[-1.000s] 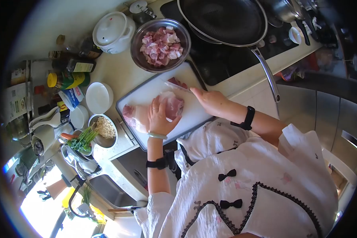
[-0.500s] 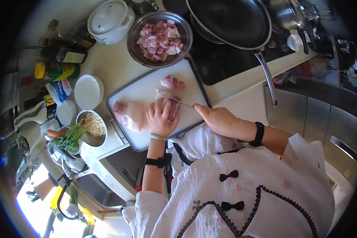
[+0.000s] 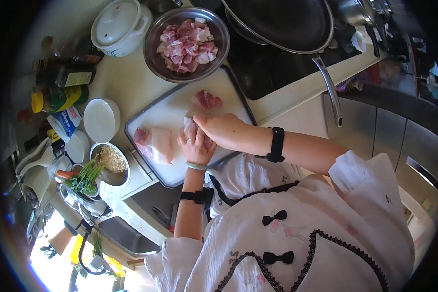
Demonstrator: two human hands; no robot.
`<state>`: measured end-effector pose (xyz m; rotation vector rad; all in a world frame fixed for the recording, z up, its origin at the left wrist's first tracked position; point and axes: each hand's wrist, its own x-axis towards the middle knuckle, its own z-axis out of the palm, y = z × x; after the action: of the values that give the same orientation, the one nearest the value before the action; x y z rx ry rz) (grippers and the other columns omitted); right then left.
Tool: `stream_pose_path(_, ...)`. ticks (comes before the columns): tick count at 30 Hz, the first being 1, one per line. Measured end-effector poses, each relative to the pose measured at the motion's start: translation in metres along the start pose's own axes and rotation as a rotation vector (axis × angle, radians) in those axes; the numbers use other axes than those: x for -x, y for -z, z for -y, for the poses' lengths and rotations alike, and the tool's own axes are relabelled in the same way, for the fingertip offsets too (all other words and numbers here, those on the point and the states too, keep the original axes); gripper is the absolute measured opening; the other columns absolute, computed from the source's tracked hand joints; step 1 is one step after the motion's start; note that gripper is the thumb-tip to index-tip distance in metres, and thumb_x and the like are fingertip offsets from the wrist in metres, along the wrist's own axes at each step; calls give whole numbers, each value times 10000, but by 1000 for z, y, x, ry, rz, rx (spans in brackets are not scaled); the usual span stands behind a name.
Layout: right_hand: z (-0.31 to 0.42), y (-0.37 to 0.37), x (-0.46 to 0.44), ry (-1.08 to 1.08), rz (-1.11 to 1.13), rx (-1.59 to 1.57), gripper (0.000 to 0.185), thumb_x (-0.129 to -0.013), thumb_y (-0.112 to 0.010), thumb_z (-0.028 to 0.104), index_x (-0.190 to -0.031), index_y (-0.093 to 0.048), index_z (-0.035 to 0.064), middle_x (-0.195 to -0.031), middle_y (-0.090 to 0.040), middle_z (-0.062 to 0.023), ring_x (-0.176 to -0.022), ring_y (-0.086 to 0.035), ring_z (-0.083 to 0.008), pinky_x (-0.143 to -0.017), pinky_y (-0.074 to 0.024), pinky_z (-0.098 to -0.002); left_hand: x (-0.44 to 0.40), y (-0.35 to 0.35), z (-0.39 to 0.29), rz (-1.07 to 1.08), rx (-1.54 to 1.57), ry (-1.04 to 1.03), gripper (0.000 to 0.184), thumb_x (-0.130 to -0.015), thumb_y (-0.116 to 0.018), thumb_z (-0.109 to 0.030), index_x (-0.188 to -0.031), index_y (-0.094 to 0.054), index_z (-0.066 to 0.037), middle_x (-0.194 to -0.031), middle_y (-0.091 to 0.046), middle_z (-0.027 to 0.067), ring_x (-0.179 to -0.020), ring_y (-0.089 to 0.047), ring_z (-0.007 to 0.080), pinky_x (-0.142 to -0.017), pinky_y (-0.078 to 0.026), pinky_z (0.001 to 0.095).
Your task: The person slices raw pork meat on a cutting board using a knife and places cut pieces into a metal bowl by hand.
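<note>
Left hand (image 3: 198, 147) was clamped down on a meat piece (image 3: 190, 127), fingers spread over its top. Right hand (image 3: 224, 130) was curled tight around a knife (image 3: 185, 115), blade barely showing past the knuckles, handle hidden by the fist. Hands were close together, right one just beside the left on its far right side; couldn't tell if they touched. The work sat mid-way across a white cutting board (image 3: 234, 104). Same board: red chunk (image 3: 207, 99) at the far side, well clear of the left hand, and a bigger slab (image 3: 156, 145) with pale fat lying at the left.

Steel bowl (image 3: 222, 41) stood just past the board's far edge, filled with cut meat (image 3: 186, 46). White lidded pot (image 3: 116, 29) was left of it. Far right: dark wok (image 3: 282, 22) on a black cooktop (image 3: 267, 75), its handle pointing near.

Left of the board: white bowl (image 3: 101, 120), with a metal bowl (image 3: 113, 177) of pale bits (image 3: 113, 158) nearer. Greens (image 3: 85, 177) and a carrot (image 3: 65, 173) lay beside that one. Sink (image 3: 126, 236) was at near left.
</note>
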<state>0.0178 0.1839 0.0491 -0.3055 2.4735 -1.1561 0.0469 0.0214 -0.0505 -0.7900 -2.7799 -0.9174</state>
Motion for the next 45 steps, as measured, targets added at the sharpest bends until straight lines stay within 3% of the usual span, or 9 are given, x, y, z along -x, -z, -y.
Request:
stream_pose_path(7,-2,19,71,-217,224,172,236,-847,-443,82,-1065,-408,-2,-746,-600,-175,-637,-615,-357,-530,-482,-435,2,-7,2,-79,-13,-29,574,-593,-726,-259,-1129,-532,-190,-1148,-523,70,-1049,-463,414,-837,-384,551)
stream_pose_path(14,-15,-22,6,65,-124,95,191,-825,-485,107,-993,-437,28,-783,-611,-149,-643,-626,-322,-520,-490,-400,-3,-4,2,-30,92,34,596,-617,-748,-310,-1133,-516,-125,-1101,-539,98,-1055,-517,277,-878,-369,492)
stream_pose_path(25,-16,-23,16,-102,66,132,187,-839,-465,143,-997,-443,45,-834,-603,-186,-647,-623,-327,-537,-495,-407,3,-9,7,-55,44,-15,596,-633,-738,-302,-1139,-495,-103,-1101,-503,100,-1061,-489,294,-884,-357,505)
stream_pose_path(30,-23,-30,10,180,-263,212,195,-829,-486,152,-999,-451,62,-789,-599,-129,-626,-615,-315,-511,-491,-393,-9,-4,0,-133,109,23,585,-624,-750,-272,-1114,-495,-80,-1067,-519,108,-1038,-490,346,-884,-362,491)
stream_pose_path(31,-11,-10,26,-20,-7,155,191,-825,-485,132,-995,-453,51,-777,-596,-117,-624,-616,-310,-522,-498,-392,-10,-5,-1,-151,96,15,580,-622,-750,-272,-1108,-498,-79,-1068,-522,110,-1037,-492,344,-886,-362,491)
stream_pose_path(34,-18,-4,65,-64,58,272,189,-827,-471,121,-995,-478,36,-763,-621,-114,-688,-640,-287,-532,-513,-367,-3,-7,2,-138,65,5,577,-617,-748,-270,-1100,-503,-72,-1085,-524,117,-1044,-494,333,-887,-357,499)
stream_pose_path(38,-33,-44,-3,212,-255,169,200,-835,-470,133,-996,-477,16,-803,-631,-120,-639,-637,-297,-517,-505,-370,-3,-3,0,-74,86,22,575,-626,-732,-289,-1100,-500,-58,-1094,-533,127,-1049,-502,322,-890,-350,491)
stream_pose_path(44,-32,-39,11,154,-359,69,181,-854,-451,145,-990,-478,28,-754,-630,-129,-653,-640,-315,-543,-511,-391,-1,-5,2,-119,91,20,582,-629,-721,-288,-1114,-493,-62,-1118,-523,130,-1066,-493,320,-895,-345,483)
stream_pose_path(45,-26,-18,30,8,-90,138,184,-859,-449,152,-989,-480,26,-779,-631,-136,-684,-641,-317,-567,-515,-387,0,-6,1,-132,82,20,580,-624,-723,-280,-1114,-495,-68,-1117,-520,128,-1067,-491,319,-895,-346,482)
